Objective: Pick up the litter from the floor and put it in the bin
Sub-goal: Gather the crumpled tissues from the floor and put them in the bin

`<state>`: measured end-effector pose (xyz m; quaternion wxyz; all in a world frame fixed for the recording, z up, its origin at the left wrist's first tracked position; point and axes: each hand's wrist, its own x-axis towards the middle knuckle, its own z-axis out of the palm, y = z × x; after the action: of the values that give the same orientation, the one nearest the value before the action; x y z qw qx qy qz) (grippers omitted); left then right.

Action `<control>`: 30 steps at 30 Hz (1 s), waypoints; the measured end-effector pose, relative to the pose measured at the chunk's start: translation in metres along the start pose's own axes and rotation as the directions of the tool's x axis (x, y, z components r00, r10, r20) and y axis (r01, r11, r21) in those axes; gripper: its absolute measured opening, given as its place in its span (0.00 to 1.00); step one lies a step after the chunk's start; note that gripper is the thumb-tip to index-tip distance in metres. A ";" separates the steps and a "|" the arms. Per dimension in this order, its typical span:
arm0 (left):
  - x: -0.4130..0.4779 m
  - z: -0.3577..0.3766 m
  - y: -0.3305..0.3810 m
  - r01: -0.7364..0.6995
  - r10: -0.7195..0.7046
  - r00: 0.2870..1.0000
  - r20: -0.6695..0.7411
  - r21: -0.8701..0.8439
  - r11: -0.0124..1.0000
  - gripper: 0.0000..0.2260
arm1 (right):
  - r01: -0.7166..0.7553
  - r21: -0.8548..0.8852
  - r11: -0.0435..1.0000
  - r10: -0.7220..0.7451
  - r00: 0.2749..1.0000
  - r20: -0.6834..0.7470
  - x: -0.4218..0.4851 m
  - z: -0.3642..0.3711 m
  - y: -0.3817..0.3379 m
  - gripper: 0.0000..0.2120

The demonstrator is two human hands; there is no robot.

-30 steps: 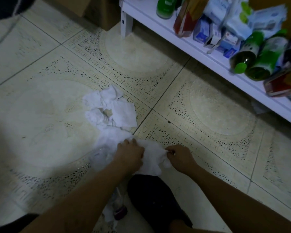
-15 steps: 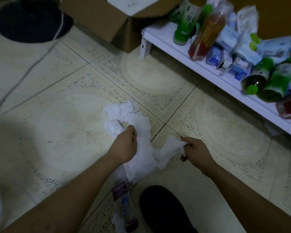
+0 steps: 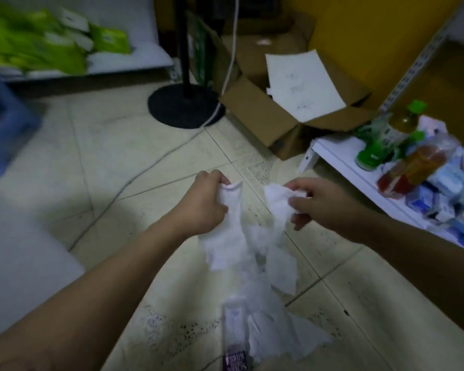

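Note:
White tissue paper litter [image 3: 233, 245] hangs in crumpled sheets between both hands, lifted off the tiled floor [image 3: 134, 188]. My left hand [image 3: 204, 207] is closed on one bunch of it. My right hand [image 3: 316, 202] pinches another wad at the same height, a little apart. More torn tissue [image 3: 276, 338] trails down toward the bottom of the view. A clear plastic bottle with a purple label [image 3: 235, 341] hangs or lies beneath the tissue; what holds it is hidden. No bin is identifiable.
An open cardboard box [image 3: 284, 121] with a white sheet stands ahead. A black round stand base [image 3: 185, 105] with a cable sits left of it. A low white shelf [image 3: 340, 162] with bottles and packets runs along the right. A blue object [image 3: 3, 124] is at the far left.
Both hands have risen from the floor with the tissue gathered in them. The view has tilted up, bringing the box, stand base and left shelf into sight.

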<state>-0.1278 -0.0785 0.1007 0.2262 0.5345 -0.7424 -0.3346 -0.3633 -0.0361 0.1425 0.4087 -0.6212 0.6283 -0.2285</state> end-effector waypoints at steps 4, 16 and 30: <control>-0.026 -0.087 -0.002 0.036 -0.020 0.952 -0.304 0.048 0.998 0.13 | 0.149 0.088 0.985 -0.152 0.988 0.027 0.046 0.027 -0.100 0.09; -0.224 -0.303 -0.054 0.600 -0.197 0.382 -0.903 0.080 0.796 0.06 | 0.563 0.389 0.729 -0.666 0.714 0.215 0.053 0.228 -0.334 0.10; -0.257 -0.239 -0.077 0.524 -0.348 0.796 -0.495 0.276 0.806 0.29 | 0.762 -0.516 0.391 -0.596 0.637 0.488 0.031 0.261 -0.295 0.40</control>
<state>0.1716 0.0877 0.2103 0.1814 0.7876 -0.5809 -0.0963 0.0234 -0.0446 0.2230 0.0857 -0.9477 0.3024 -0.0558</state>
